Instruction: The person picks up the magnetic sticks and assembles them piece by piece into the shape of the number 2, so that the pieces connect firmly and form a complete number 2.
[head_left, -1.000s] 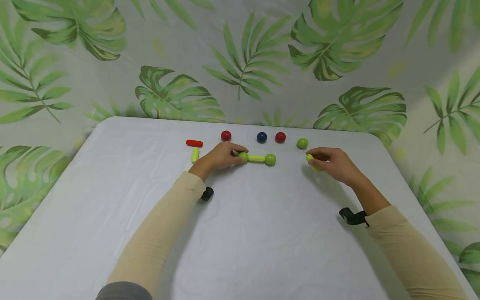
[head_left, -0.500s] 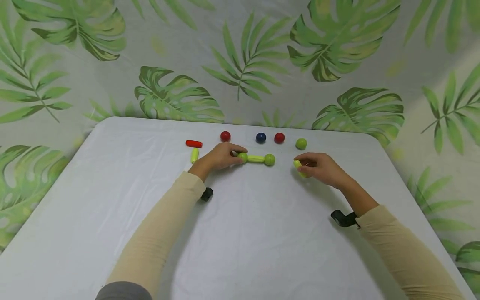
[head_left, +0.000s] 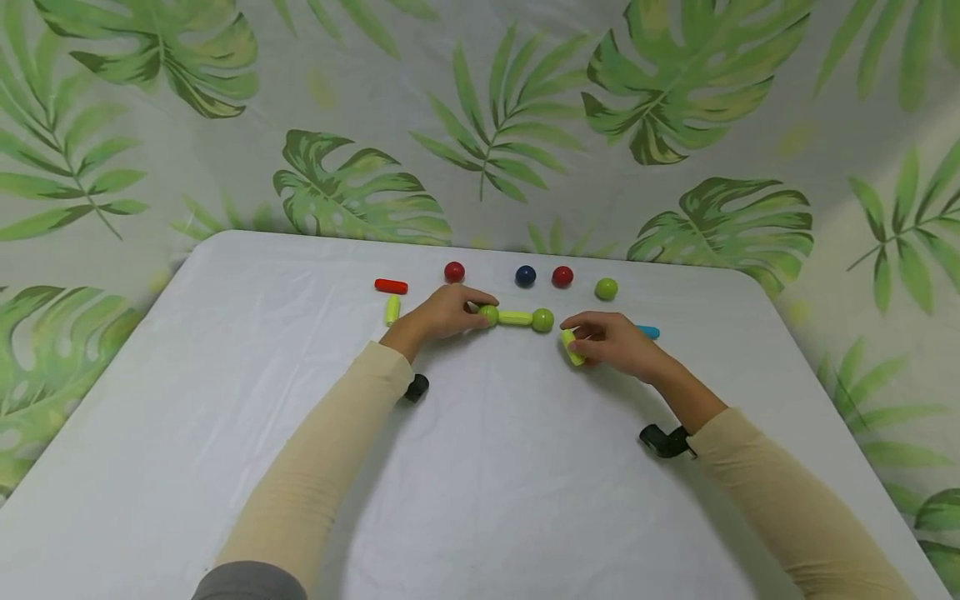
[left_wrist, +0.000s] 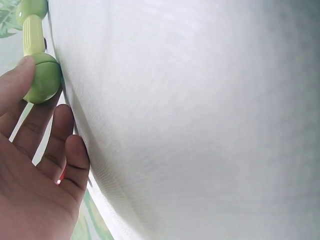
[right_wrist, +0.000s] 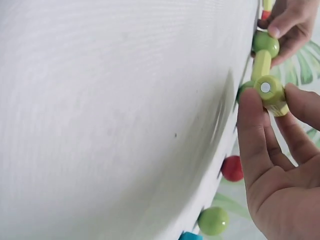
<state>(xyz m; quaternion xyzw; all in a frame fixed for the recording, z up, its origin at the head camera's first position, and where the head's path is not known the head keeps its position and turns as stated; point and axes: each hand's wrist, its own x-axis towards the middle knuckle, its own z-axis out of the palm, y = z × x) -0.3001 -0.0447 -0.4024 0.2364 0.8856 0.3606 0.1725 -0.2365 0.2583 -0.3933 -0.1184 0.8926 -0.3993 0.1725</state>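
Near the centre of the frame in the head view, the left hand (head_left: 444, 312) pinches the left ball (head_left: 489, 315) of a green dumbbell shape, which lies sideways on the white table (head_left: 480, 483): a ribbed bar (head_left: 515, 318) runs from that ball to the right ball (head_left: 543, 320). In the left wrist view, at the upper left of the frame, the thumb presses on the gripped ball while other fingers reach beneath it. Just right of the dumbbell, the right hand (head_left: 617, 343) pinches a loose yellow rod (head_left: 572, 347) between thumb and fingers, tilted, its upper end leaning left; a small gap parts it from the right ball. The right wrist view, at the right of the frame, shows a pale round spot (right_wrist: 265, 87) on the rod's end. The hands are apart from each other, each clamped on its own piece. A blue rod (head_left: 649, 332) pokes out from behind the right hand. Along the table's far edge, above centre, sit a red ball (head_left: 454, 272), a blue ball (head_left: 525, 276), a second red ball (head_left: 562, 277) and a green ball (head_left: 607, 288), in that order from left to right. Left of the left hand lie a red rod (head_left: 392, 286) and, below it, another yellow rod (head_left: 393, 310). A leaf-print cloth (head_left: 517, 221) fills the top of the frame.
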